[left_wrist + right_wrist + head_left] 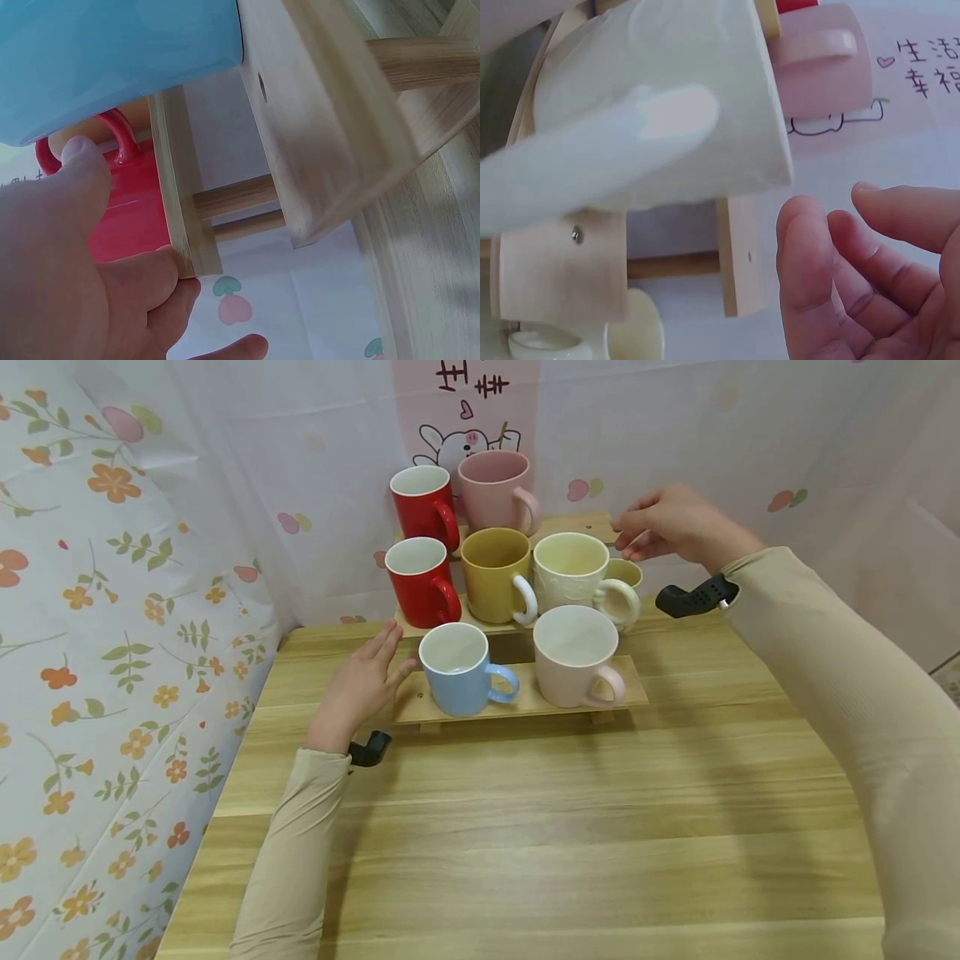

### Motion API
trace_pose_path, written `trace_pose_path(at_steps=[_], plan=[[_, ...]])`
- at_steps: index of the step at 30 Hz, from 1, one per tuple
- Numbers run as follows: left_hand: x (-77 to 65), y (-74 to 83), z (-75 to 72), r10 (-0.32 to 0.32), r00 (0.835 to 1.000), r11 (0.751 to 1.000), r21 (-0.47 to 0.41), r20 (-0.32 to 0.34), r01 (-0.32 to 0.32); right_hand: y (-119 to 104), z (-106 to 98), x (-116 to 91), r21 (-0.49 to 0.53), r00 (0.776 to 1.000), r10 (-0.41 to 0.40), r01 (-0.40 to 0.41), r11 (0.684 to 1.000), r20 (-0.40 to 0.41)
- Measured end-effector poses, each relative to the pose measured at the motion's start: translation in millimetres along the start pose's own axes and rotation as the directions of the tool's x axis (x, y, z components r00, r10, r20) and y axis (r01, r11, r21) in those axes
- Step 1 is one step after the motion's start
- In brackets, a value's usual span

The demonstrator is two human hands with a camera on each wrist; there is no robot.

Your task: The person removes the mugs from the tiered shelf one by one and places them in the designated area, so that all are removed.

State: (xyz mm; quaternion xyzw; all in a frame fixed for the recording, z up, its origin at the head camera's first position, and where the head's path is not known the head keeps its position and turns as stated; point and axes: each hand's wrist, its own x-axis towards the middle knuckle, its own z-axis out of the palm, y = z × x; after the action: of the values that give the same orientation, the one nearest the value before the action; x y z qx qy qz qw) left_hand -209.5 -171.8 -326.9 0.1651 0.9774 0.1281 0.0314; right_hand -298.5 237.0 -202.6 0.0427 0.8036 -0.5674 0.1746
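A stepped wooden rack [633, 687] holds several mugs on three tiers. My left hand [360, 685] is at its left side, fingertips touching the end of the middle board [196, 247], thumb by the handle of a red mug [414, 585]. Close to that hand, on the lowest tier, is a light blue mug [455, 681]. My right hand [678, 527] hovers by the right end of the top board [581, 527], fingers loosely bent with nothing between them. Nearest to it are the cream mug [562, 572] on the middle tier and a small yellow cup [628, 570], partly hidden behind that mug.
Another red mug [420, 510] and a pink mug [491, 493] stand on the top tier. A mustard mug [491, 581] with a white handle is in the middle row, a pale pink mug [570, 664] below. A printed cloth [322, 468] hangs behind the wooden table [570, 843].
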Motion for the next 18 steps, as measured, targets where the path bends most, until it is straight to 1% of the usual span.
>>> trace_pose_path(at_steps=[4, 12, 15, 18], plan=[[-0.2, 0.5, 1.1, -0.001, 1.000, 1.000, 0.005, 0.001, 0.001, -5.2, 4.6, 1.6, -0.005, 1.000, -0.003, 0.003, 1.000, 0.001], [0.5, 1.1, 2.1, 0.008, 1.000, 1.000, 0.007, -0.007, -0.008, -17.4, 13.8, 3.7, -0.049, 1.000, -0.027, 0.027, 0.998, 0.002], [0.4, 1.1, 1.9, 0.009, 1.000, 1.000, -0.002, -0.011, -0.009, -24.5, 18.1, 3.3, -0.106, 0.999, -0.032, 0.031, 0.994, -0.006], [0.0, 0.8, 2.0, 0.008, 1.000, 1.000, -0.005, -0.014, -0.009, -31.2, 23.7, 2.8, -0.190, 1.000, -0.025, 0.023, 0.981, -0.006]])
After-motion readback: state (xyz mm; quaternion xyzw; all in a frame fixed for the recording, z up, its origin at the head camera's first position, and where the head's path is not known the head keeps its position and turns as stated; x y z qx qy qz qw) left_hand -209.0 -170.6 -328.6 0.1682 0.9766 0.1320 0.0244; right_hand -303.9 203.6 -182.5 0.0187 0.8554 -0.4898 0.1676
